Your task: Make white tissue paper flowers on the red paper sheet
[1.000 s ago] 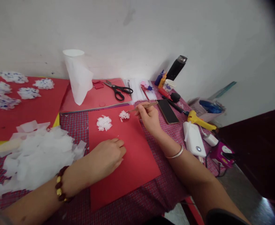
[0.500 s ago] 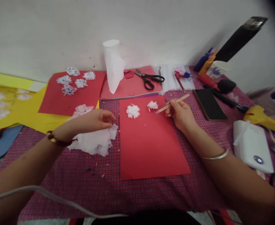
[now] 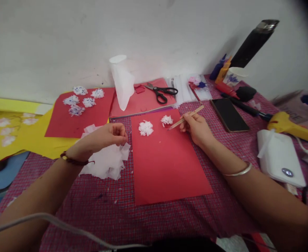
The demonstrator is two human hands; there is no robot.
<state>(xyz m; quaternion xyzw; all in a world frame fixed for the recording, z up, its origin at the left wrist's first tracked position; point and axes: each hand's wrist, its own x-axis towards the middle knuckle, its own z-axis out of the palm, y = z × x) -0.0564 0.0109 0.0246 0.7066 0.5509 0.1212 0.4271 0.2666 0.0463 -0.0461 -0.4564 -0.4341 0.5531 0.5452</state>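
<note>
Gripping a thin wooden stick [image 3: 178, 123], the right hand [image 3: 196, 128] is pinching it between thumb and fingers near its middle, and the tip is slanting down to the left, just below the smaller white flower [image 3: 167, 120]. Whether the tip is touching the red sheet [image 3: 169, 164] is too fine to tell. That flower is lying near the top edge of the sheet, and a fuller white flower [image 3: 146, 128] is sitting just to its left, apart from it. The left hand [image 3: 110, 134] is hanging above the pile of paper pieces [image 3: 105, 162], its fingers half curled; I cannot tell whether they are holding a piece. Going by the difference in bulk, the person is probably filling out the smaller flower, and the step in hand seems to be working beside its lower edge with the stick. The next move is most likely calling for a single piece in the left fingertips and a light touch with the stick, so that the flower is not being pushed out of shape. Farther left, five speckled flowers [image 3: 88, 102] are lying on another red sheet [image 3: 62, 124].
</note>
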